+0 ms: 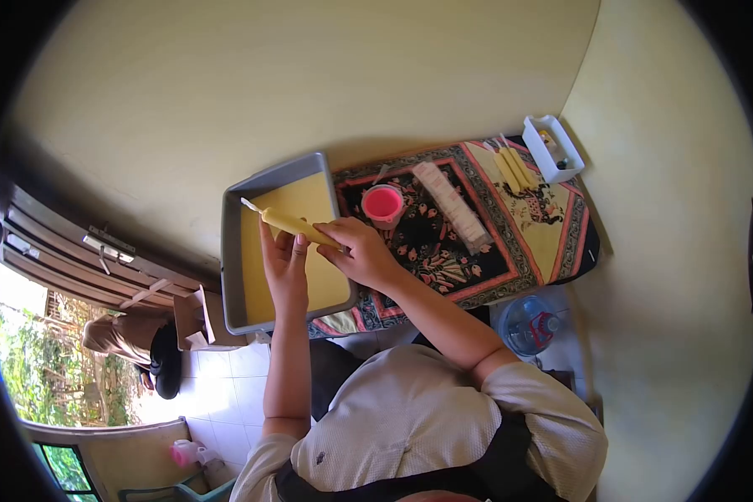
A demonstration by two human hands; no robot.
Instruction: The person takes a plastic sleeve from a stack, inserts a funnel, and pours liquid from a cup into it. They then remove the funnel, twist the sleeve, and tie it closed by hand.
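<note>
A long, slim plastic bag filled with something yellow (286,222) lies slantwise between my hands, its clear loose end pointing up and left. My left hand (284,261) supports the upper part from below, fingers closed around it. Around the lower end, my right hand (361,249) has its thumb and fingers pressed together. Both hands are over a grey rectangular basin (233,289) that contains pale yellow liquid (309,289). To the right of my right hand stands a small tub with a bright pink inside (383,202).
A patterned cloth (510,259) covers the table. On it lie a pale strip of packets (452,205), several filled yellow bags (512,170) and a white plastic box (552,151). A water jug (527,325) stands below; a cardboard box (201,318) is left of the basin.
</note>
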